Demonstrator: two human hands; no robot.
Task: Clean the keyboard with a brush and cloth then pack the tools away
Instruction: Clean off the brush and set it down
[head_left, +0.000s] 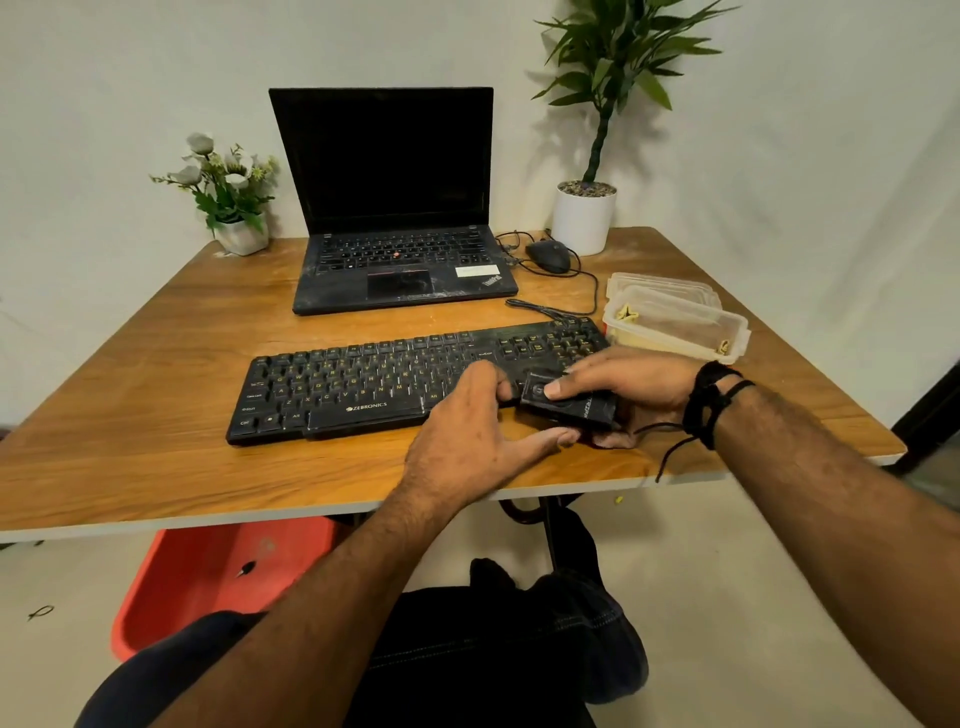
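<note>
A black Zebronics keyboard lies across the front of the wooden table. Over its right end both my hands hold a small black box-shaped case. My right hand grips the case from the right, with the thumb pressed on its top. My left hand pinches the case's left end between fingers and thumb. No brush or cloth is visible; what the case holds is hidden.
A dusty open laptop stands behind the keyboard, with a wired mouse to its right. Clear plastic containers sit at the right edge. Potted plants stand at the back corners. A red bin is under the table.
</note>
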